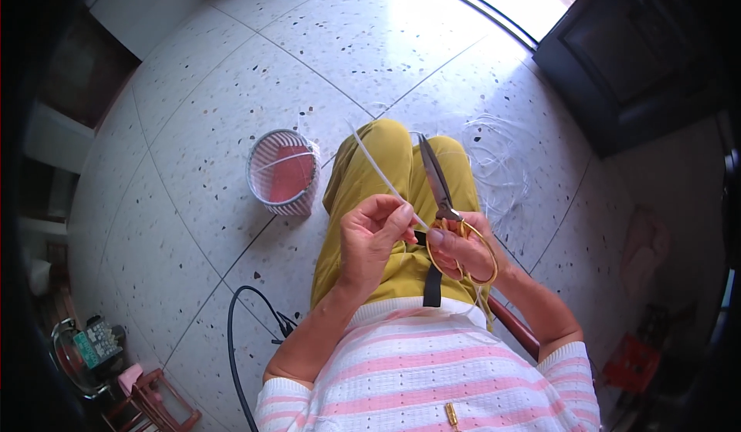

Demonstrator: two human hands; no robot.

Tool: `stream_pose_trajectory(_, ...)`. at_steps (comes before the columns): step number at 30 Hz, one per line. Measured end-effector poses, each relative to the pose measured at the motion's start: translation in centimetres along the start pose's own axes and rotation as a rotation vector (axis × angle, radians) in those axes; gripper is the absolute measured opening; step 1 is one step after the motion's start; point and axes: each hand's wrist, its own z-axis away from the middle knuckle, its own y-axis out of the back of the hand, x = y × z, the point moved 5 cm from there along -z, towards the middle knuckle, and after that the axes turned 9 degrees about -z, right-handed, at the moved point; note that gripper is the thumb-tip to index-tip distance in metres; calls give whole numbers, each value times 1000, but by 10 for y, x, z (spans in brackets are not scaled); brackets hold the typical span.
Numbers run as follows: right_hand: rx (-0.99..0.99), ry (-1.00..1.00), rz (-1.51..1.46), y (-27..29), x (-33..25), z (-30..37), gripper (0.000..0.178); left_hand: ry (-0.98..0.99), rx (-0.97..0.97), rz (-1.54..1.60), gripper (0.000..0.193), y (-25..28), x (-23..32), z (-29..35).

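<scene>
A white strip (376, 165) is being pinched by the left hand (373, 235), projecting forward of it; gold-handled scissors (438, 177) are being gripped in the right hand (472, 253)

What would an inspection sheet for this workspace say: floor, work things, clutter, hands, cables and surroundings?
Surface: pale, dark-flecked floor with grid joints.
Job's things: gold-handled metal scissors; thin white strip; round grey-and-white striped basket, pink inside.
Clutter: loose tangled whitish strands on the floor, at right.
Hands: left hand's fingers pinch the strip; right hand's fingers hold the scissors.
Cables: black cable curving at lower left.
Surroundings: dark panelled door beside a bright opening, upper right.
</scene>
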Motion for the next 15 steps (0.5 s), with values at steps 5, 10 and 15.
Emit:
stream_pose_trajectory(5,40,-7,-104,1,9,9,27,62,-3,120,9,10,5,-13)
stream_pose_trajectory(10,40,-56,-134,3,12,14,32,-14,37,71,11,14,9,-16)
stream_pose_trajectory(15,139,-168,-210,25,17,-3,43,29,15,178,13,16,16,-12)
